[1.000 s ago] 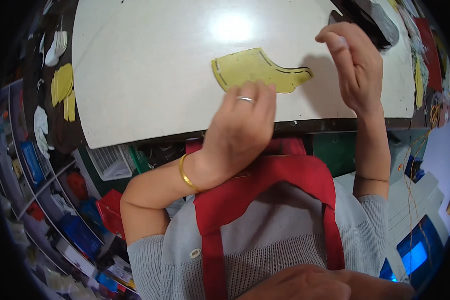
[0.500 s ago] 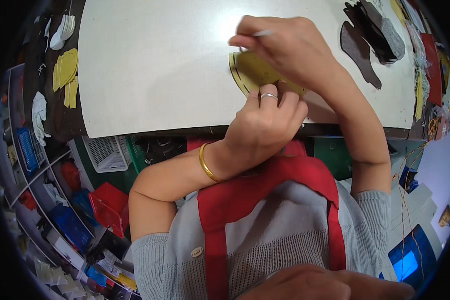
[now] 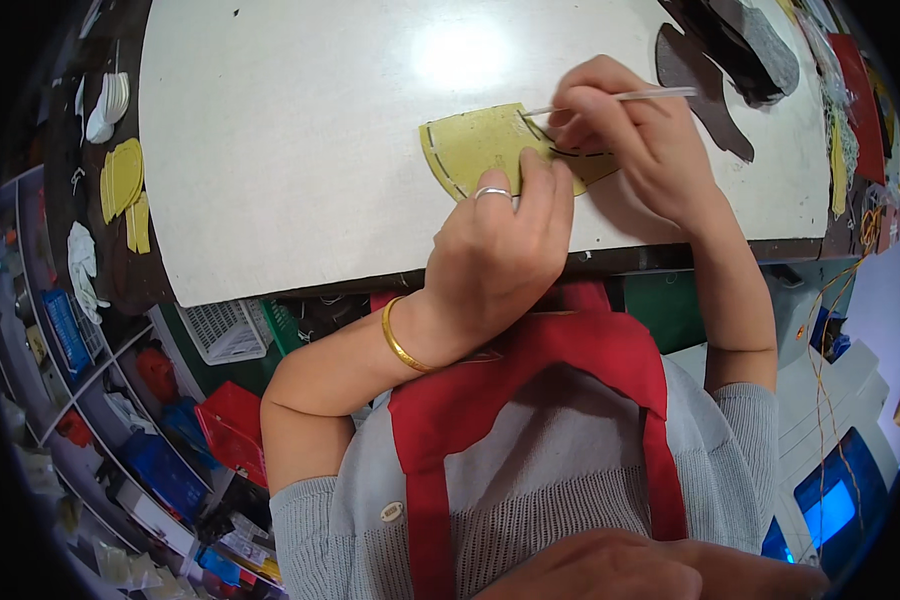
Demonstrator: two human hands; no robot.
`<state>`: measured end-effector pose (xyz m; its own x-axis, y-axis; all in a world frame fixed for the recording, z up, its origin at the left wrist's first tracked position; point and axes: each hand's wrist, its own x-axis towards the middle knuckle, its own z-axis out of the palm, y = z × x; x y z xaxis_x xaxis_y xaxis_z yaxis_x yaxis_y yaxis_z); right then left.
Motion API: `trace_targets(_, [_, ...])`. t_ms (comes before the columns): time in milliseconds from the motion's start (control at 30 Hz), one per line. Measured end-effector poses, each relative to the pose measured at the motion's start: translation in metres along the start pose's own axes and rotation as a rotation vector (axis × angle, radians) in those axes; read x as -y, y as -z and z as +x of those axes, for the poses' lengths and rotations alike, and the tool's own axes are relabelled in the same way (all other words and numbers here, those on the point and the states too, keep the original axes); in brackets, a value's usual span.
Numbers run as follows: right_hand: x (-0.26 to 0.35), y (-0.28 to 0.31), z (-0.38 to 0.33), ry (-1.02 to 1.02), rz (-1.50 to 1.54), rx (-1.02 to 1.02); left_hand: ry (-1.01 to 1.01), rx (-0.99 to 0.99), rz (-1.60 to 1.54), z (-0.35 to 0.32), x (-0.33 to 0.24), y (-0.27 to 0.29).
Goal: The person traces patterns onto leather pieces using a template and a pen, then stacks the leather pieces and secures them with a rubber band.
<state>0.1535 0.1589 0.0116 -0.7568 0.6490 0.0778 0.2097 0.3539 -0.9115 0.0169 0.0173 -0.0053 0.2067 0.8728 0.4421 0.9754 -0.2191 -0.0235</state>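
Background: packed shelving (image 3: 45, 400) down your left, red bin (image 3: 232, 425) next to it, below the table's near edge.
Table: pale, smooth top (image 3: 290, 190), bright glare spot beyond the work.
Yellow piece: flat, curved-edged sheet (image 3: 468, 150) near the front middle of the table, between your hands; long side curved on the left, right end partly under your right hand. Dark dashes run near its edges; can't tell if slots or ink.
Left hand: part open, fingers stretched, fingertips resting on the yellow piece from the near side (image 3: 500, 235); nothing seen gripped, thumb hidden.
Right hand: closed in a writing pinch (image 3: 615, 130) on a thin white stick (image 3: 660, 94), tip to the left.
Stick tip: at the upper corner of the yellow piece, by a dark dash; looks like contact, too fine to confirm.
Step in hand: my read, you're working the tip along that edge, left hand as hold-down.
Next move calls for: steady left-hand pressure so the sheet can't turn, fingertips clear of the tip's line, light pinch, tip tight to the dashes.
Right of work: flat dark piece (image 3: 686, 60), with a stack of dark pieces (image 3: 735, 45) beside it.
Left margin: small yellow pieces (image 3: 122, 178) on the dark strip, white stack (image 3: 110, 105) just beyond.
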Motion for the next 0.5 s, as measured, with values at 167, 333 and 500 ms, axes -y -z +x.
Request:
trace_targets(167, [0.011,-0.002,-0.005,0.206,-0.600,0.037,0.019,0.099,0.059,-0.001,0.000,0.005])
trace_targets(333, [0.013,0.049,-0.038,-0.059,-0.746,0.059,-0.015,0.098,0.063,0.006,0.003,0.006])
trace_targets(500, [0.010,0.018,-0.032,-0.011,-0.370,-0.135,0.023,0.122,0.038,0.005,0.007,0.007])
